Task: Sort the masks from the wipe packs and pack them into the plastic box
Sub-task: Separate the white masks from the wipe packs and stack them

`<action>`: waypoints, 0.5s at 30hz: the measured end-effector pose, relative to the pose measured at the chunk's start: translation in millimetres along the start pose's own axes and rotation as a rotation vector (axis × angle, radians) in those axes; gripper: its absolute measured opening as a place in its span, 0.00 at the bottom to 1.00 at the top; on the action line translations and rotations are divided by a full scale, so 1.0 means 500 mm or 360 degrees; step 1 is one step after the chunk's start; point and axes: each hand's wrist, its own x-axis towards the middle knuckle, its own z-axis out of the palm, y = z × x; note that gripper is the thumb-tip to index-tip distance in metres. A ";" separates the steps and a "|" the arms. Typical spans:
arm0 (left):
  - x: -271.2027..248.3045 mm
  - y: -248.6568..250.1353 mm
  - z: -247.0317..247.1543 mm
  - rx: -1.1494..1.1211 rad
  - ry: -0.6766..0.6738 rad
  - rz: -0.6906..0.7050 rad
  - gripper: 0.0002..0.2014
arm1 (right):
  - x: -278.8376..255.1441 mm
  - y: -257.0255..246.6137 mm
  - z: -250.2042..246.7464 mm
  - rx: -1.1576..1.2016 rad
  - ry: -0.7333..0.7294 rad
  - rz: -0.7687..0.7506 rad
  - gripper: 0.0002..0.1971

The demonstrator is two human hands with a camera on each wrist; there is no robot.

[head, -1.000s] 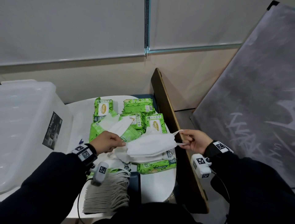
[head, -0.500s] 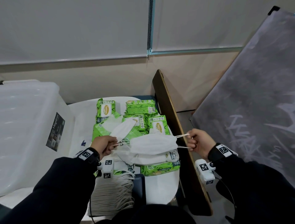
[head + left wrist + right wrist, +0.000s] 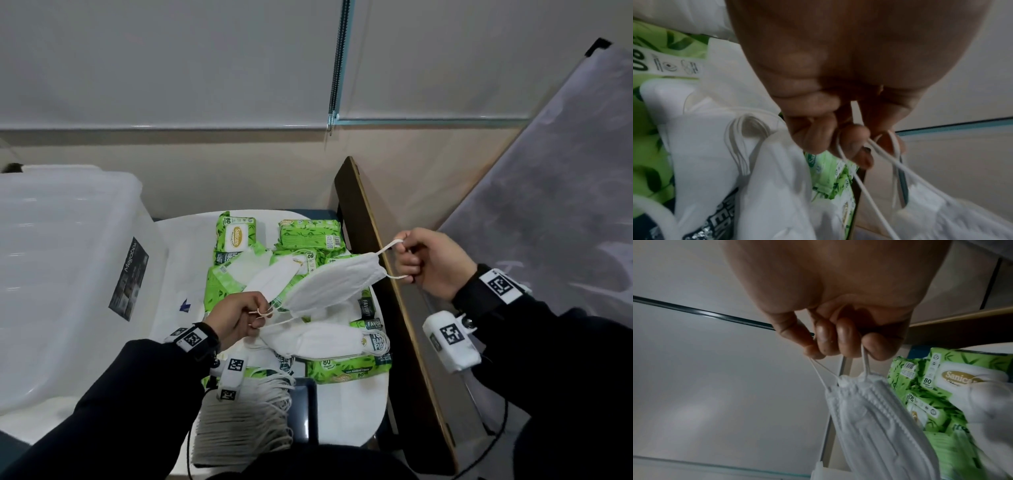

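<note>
A white folded mask (image 3: 334,285) (image 3: 875,423) hangs stretched in the air between both hands, above the pile. My left hand (image 3: 239,317) (image 3: 851,146) pinches its left ear loop, and my right hand (image 3: 416,258) (image 3: 838,344) pinches the right loop, held higher. Under it lie several green wipe packs (image 3: 236,236) (image 3: 953,379) mixed with more white masks (image 3: 318,341) (image 3: 715,146) on a small white table (image 3: 349,414). A neat stack of masks (image 3: 239,421) sits at the table's near edge. The clear plastic box (image 3: 61,281) stands at the left.
A brown board (image 3: 387,274) stands on edge along the table's right side. A large grey panel (image 3: 555,212) leans against the wall at the right. The beige wall runs behind the table.
Both hands have lifted the mask off the pile and drawn it taut. My right hand has risen and moved back, so the mask now slopes up to the right.
</note>
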 end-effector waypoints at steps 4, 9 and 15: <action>0.009 0.004 -0.007 0.0211 -0.0059 0.0048 0.25 | 0.001 -0.027 0.005 0.0004 -0.0063 0.0023 0.03; 0.024 -0.004 0.009 0.0378 0.0132 0.0307 0.32 | -0.005 -0.045 0.015 -0.0024 -0.0116 0.0049 0.03; 0.035 -0.007 0.025 0.0383 0.0081 0.0319 0.25 | -0.024 -0.066 0.022 -0.0065 -0.0126 0.0069 0.05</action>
